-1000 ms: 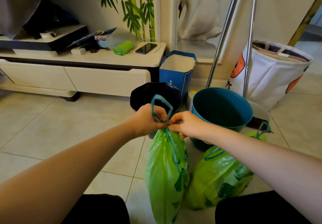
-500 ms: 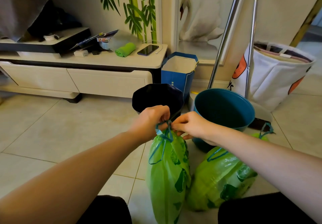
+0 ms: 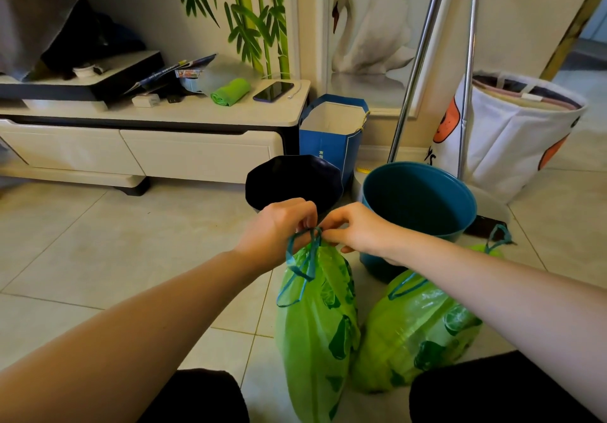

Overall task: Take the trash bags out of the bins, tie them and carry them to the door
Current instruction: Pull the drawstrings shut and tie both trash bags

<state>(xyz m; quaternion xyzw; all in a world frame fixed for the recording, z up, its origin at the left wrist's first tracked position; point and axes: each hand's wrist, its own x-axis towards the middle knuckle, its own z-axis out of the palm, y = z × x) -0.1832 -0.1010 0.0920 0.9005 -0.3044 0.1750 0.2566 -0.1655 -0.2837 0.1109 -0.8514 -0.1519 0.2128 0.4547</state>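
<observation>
Both hands, L [image 3: 279, 228] & R [image 3: 358, 230], pinch teal drawstring [image 3: 307, 258] atop green bag [image 3: 315, 324], just in front of black bin [image 3: 292, 179].

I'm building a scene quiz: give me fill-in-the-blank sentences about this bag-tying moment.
1. Both hands pinch the teal drawstring of the ____ green trash bag.
2. The teal bin stands ____ of liner.
3. The phone lies on the ____.
4. The swan is painted on the ____.

Missing: upright; empty; cabinet; wall
</observation>
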